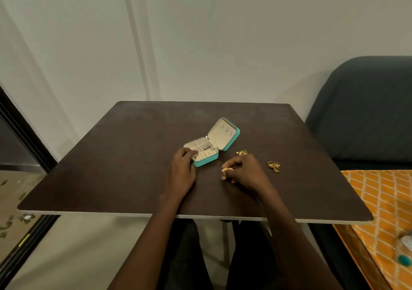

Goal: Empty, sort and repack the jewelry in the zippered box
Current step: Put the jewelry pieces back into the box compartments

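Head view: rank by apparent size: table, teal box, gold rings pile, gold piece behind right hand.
1. table
2. teal box
3. gold rings pile and gold piece: both tiny, the piece partly hidden by the right hand, so unranked.

light: dim, warm-green cast, soft and even
shadows: faint on wall (pixel 200 33); soft under hands on table (pixel 111 167)
glare: none, tabletop matte
distortion: wide-angle bowing at edges, table edges curved
focus: centre fairly sharp; near-right corner blurred; jewelry detail too small
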